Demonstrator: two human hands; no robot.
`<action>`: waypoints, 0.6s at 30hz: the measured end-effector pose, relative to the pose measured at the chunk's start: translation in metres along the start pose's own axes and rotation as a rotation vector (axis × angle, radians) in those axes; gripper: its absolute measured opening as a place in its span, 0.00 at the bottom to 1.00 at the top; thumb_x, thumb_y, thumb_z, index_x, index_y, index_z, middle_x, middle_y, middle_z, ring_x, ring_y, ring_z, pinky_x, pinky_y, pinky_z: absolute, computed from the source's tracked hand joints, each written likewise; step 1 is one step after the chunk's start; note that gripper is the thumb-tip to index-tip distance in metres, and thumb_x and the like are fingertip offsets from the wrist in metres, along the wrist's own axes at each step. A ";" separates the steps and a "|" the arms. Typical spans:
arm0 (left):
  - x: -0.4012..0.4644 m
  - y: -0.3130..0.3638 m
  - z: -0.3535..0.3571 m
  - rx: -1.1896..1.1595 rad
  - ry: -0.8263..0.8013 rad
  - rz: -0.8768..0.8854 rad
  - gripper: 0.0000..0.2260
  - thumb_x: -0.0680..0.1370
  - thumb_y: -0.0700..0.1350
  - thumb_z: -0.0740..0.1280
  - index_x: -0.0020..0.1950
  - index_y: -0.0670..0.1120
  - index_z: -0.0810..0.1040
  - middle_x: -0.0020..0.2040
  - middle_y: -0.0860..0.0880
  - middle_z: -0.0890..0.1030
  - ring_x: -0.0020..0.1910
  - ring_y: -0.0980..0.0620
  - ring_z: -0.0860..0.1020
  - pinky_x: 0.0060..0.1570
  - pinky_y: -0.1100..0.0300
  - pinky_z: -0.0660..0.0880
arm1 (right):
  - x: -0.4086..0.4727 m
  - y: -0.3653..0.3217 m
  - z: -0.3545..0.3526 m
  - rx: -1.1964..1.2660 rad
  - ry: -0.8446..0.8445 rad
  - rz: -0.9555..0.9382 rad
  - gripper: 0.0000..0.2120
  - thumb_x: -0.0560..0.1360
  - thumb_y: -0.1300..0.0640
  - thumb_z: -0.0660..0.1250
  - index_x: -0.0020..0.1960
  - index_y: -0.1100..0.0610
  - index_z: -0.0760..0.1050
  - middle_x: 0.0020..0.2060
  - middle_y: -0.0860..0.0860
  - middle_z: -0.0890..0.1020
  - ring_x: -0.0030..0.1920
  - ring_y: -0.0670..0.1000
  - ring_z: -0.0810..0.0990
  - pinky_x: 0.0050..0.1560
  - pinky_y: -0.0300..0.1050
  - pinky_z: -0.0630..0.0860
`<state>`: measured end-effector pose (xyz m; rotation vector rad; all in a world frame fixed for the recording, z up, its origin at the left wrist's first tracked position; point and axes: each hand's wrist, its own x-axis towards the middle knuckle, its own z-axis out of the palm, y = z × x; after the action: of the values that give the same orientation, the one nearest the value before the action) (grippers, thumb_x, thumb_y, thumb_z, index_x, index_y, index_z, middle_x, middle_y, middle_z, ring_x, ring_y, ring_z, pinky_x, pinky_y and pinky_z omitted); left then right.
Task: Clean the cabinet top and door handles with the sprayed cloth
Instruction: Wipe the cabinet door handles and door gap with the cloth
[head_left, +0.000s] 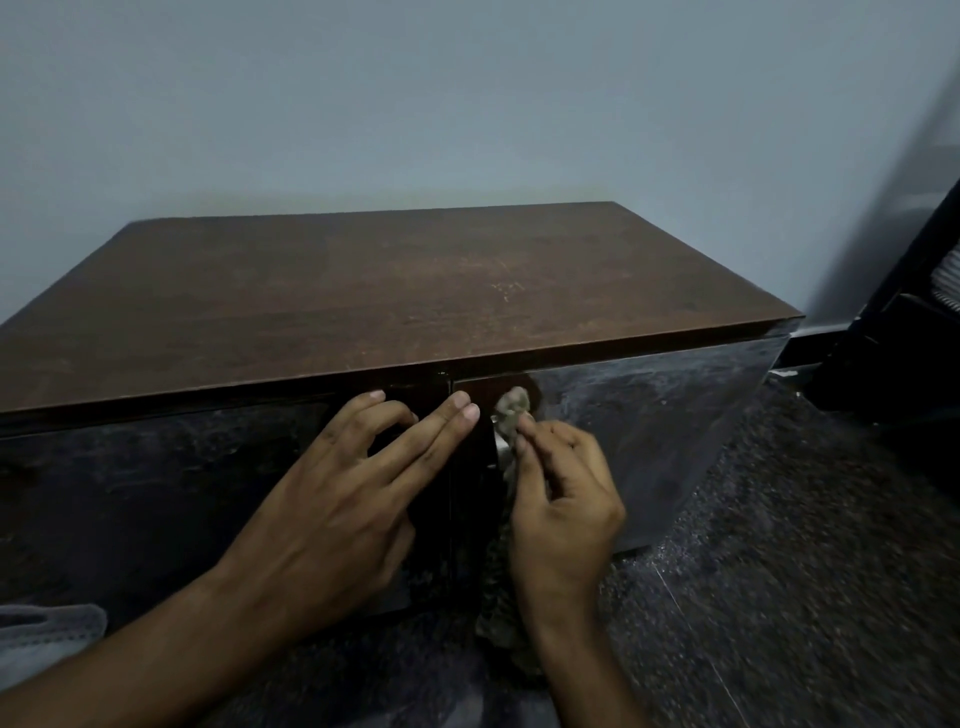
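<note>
Cloth (511, 410) bunched, handle (501, 449) mostly hidden

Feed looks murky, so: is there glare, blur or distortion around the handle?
Head view: dim light; glossy right door shows hazy glare; right hand and cloth slightly motion-blurred; the floor smears toward the corner; wide-angle lens bows cabinet edges.

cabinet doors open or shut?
Shut: both cabinet doors sit flush under the cabinet top, only a thin seam between.
</note>
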<state>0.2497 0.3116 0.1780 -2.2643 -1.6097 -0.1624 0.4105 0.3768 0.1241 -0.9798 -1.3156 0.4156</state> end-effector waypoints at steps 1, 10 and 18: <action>0.000 0.000 0.000 0.001 0.006 -0.002 0.42 0.69 0.43 0.67 0.81 0.45 0.52 0.81 0.52 0.58 0.65 0.46 0.71 0.75 0.47 0.60 | -0.006 0.007 -0.001 0.016 -0.016 0.079 0.11 0.73 0.71 0.71 0.52 0.60 0.84 0.46 0.49 0.82 0.48 0.41 0.81 0.48 0.26 0.74; -0.001 0.000 -0.001 0.020 -0.003 -0.001 0.42 0.69 0.43 0.66 0.81 0.44 0.53 0.81 0.50 0.58 0.65 0.45 0.72 0.74 0.45 0.61 | -0.051 0.018 0.028 0.092 0.023 0.596 0.15 0.69 0.66 0.76 0.37 0.47 0.79 0.36 0.51 0.84 0.37 0.43 0.82 0.36 0.29 0.75; -0.001 -0.001 -0.001 0.009 0.007 -0.002 0.42 0.70 0.43 0.66 0.82 0.45 0.52 0.81 0.51 0.57 0.65 0.46 0.71 0.76 0.47 0.59 | -0.033 0.021 0.022 0.153 0.206 0.664 0.12 0.70 0.64 0.75 0.39 0.47 0.81 0.37 0.48 0.85 0.38 0.45 0.84 0.40 0.38 0.80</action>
<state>0.2490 0.3112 0.1785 -2.2535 -1.6061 -0.1632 0.3874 0.3716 0.0856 -1.2807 -0.7352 0.8801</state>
